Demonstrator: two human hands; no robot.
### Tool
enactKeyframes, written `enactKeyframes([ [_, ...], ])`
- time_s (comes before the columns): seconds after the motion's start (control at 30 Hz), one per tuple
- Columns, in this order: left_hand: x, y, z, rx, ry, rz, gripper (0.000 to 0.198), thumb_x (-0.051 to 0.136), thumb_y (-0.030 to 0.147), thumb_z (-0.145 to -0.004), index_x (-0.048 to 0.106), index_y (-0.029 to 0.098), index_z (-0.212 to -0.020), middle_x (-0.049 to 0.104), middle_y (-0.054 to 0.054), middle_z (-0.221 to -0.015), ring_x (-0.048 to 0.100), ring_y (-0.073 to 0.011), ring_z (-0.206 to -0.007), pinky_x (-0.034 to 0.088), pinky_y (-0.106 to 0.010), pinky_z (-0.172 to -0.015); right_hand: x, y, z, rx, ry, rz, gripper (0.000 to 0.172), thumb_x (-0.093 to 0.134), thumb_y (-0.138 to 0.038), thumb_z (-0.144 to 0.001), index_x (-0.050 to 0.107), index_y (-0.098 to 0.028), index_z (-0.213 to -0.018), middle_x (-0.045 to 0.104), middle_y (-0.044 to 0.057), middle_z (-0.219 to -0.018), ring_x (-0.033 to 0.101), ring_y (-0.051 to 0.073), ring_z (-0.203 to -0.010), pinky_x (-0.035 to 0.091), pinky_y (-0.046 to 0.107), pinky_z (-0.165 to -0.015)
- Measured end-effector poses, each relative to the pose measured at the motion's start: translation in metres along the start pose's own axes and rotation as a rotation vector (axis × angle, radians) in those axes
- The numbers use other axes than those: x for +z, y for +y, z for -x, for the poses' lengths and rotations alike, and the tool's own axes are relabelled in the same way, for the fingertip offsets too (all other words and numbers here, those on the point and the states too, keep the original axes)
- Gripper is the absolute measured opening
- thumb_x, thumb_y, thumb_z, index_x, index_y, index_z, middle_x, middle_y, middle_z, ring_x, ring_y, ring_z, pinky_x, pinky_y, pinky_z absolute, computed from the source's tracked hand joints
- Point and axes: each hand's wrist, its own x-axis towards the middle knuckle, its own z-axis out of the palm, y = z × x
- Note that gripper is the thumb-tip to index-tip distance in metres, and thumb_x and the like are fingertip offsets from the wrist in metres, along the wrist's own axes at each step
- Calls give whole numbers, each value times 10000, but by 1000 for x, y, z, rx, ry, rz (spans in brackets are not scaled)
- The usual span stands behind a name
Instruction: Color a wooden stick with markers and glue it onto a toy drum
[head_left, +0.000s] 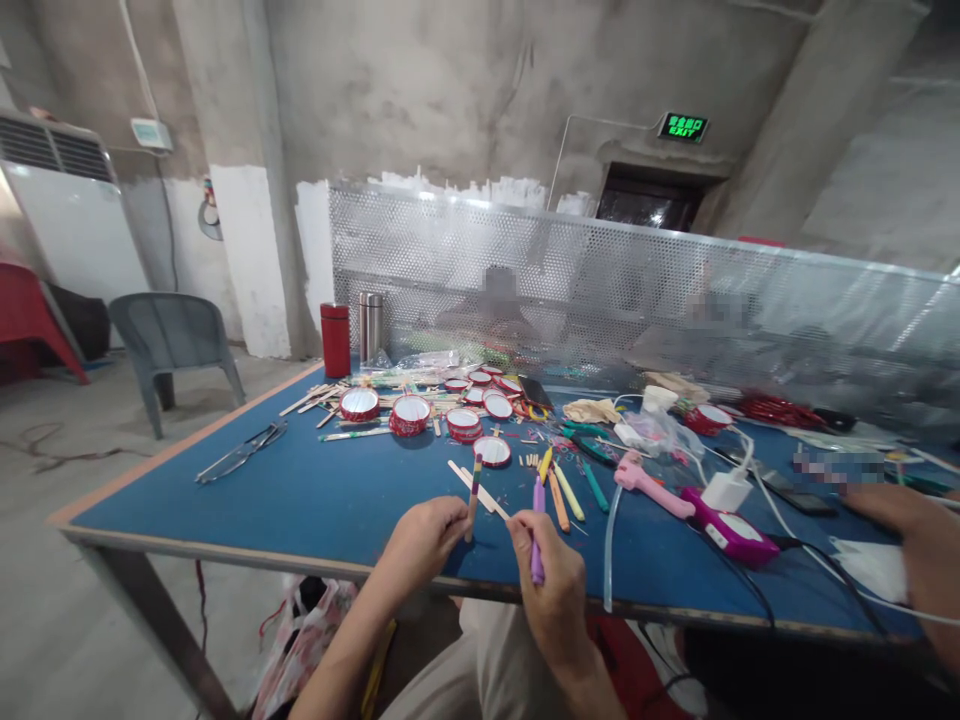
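Bare concrete walls [420,90] and a perforated metal panel [637,290] backed a blue table [322,510], with a lit exit sign [683,127] above and a grey chair [174,335] beyond the left end. At the near edge, the left hand [429,532] had its thumb and fingers clamped on the lower part of a striped stick [475,488], which stood nearly upright with coloured bands toward its top. Fingers of the right hand [553,568] were closed around a purple marker [538,497], also nearly upright. Two plain sticks [480,487] lay just beyond; whether the right fingertips touched one could not be told. Yellow, orange and teal markers lay near the right hand, the orange marker [558,500] closest. Small red-rimmed drums [492,452] with pale tops were grouped farther back, near a red flask [335,340] and a steel flask [371,328]. To the right lay a pink-and-magenta device [731,530]; a co-worker's arm [926,540] extended over the table's right end.
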Motion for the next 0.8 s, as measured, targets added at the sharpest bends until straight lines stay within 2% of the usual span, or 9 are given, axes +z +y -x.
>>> enactKeyframes([
  [0.2,-2,3,0,-23,-10,-25,268,379,265,-895,562,202,-710,612,-1,-714,544,-141,-691,352,-208,-626,-6,8,-3,-22,-146,211,320,365,-331,-968,583,-185,-785,624,-2,-581,593,111,-505,343,200,-504],
  [0.43,-3,5,0,-37,-11,-38,260,384,278,-890,539,206,-694,604,1,-708,543,-142,-687,351,-208,-621,2,5,-1,-83,-139,357,369,355,-337,-976,571,-180,-722,581,-3,-530,549,99,-463,286,213,-496],
  [0.8,1,0,1,-14,15,-19,276,384,298,-898,523,204,-680,596,5,-696,536,-137,-670,343,-209,-615,4,5,-1,-87,-137,384,367,343,-322,-980,549,-186,-709,553,-15,-511,509,97,-441,246,237,-501],
])
